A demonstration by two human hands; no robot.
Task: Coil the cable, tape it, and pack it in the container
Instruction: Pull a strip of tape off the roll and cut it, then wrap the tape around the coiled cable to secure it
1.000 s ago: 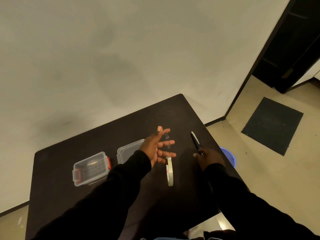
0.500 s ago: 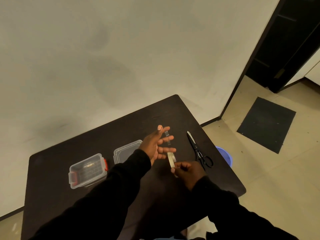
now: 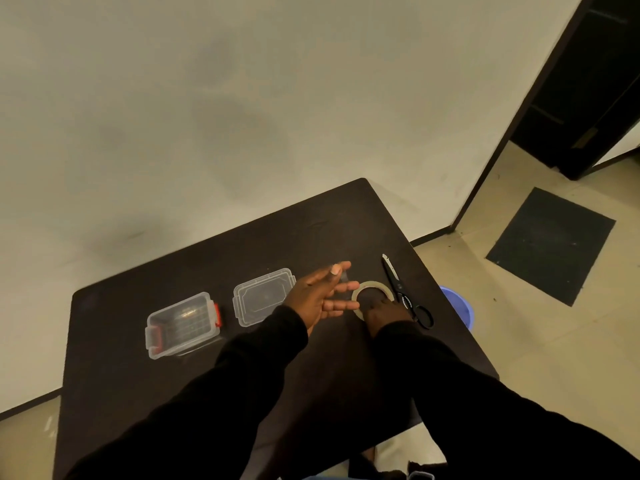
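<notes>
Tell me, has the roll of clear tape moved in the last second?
Yes. The roll of clear tape moved toward the black scissors and now lies flat beside them under the right hand.

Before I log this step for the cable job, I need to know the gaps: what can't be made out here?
Head view, the only one:
- Cable: not clearly visible; something dark in the container is too dim to identify.
- Tape roll: near side hidden under the right hand.
- Left hand: a small clear strip on its fingertips is blurred.
- Scissors: handles partly behind the right hand.
- Lid: right corner covered by the left hand.
</notes>
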